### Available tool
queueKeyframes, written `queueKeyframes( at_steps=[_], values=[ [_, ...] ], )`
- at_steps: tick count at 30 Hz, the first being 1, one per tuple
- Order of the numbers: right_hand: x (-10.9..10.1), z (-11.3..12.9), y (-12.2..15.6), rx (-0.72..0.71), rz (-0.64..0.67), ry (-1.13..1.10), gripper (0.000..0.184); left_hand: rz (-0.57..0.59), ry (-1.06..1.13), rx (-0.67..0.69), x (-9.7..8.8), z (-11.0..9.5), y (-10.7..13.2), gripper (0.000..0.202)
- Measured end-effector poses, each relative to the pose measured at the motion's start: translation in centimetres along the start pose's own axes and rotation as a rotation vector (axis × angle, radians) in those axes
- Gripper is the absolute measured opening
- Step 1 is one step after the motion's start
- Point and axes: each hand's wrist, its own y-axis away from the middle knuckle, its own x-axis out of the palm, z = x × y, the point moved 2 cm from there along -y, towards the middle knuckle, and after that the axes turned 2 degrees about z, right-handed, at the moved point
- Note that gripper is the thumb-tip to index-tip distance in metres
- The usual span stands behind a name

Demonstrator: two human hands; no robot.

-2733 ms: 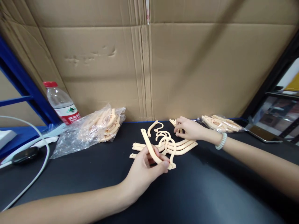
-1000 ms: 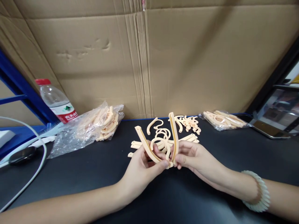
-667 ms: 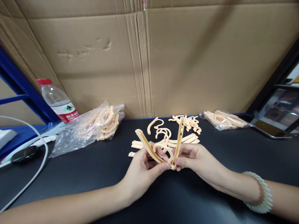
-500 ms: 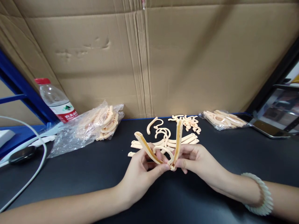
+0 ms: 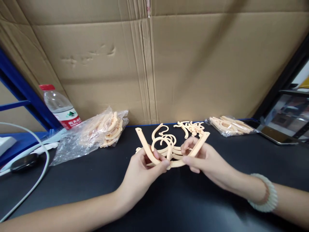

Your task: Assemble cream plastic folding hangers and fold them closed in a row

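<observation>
Hanger arms (image 5: 147, 149): two peach pieces, lower ends meeting, held over your table (image 5: 96, 180).
Left hand (image 5: 142, 170): pinches one arm.
Right hand (image 5: 205, 161): grips the other.
Clear bag (image 5: 79, 141): peach parts (image 5: 113, 127) inside.
Small bag (image 5: 229, 125): more such parts.

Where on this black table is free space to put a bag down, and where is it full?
Bare table lies between the white cable and the left hand, in front of the open bag. Another bare patch lies right of the right hand, before the sealed bag. The middle is crowded: the hands hold hanger arms among loose hanger parts.
</observation>
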Motion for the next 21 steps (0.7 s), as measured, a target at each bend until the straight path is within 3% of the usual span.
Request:
queueKeyframes(
  at_steps=[2, 5, 11, 13, 16, 21],
  values=[
    [-1.5, 0.8, -0.9, 0.017, 0.057, -0.006, 0.023, -0.047, 0.036, -0.017, -0.7, -0.8, -0.6, 0.032],
    [-4.0, 1.7, -2.2, 0.001, 0.108, 0.18, 0.022, -0.071, 0.082, -0.071, -1.7, -2.1, -1.7, 0.033],
    [-6.5, 3.0, -2.9, -0.141, 0.04, 0.546, 0.021, 0.01, 0.133, -0.152, -4.2, -4.7, -4.1, 0.03],
    [-6.4, 3.5, -2.7, -0.186, 0.07, 0.658, 0.021, 0.128, 0.008, -0.109, -5.1, -5.7, -4.7, 0.027],
    [-6.3, 3.7, -2.6, -0.157, 0.181, 0.733, 0.021, 0.278, -0.359, 0.034, -6.2, -6.9, -5.3, 0.021],
    [-6.4, 3.0, -2.5, -0.102, 0.378, 0.801, 0.02, 0.535, -0.846, 0.123, -6.0, -6.5, -4.8, 0.014]
  ],
)
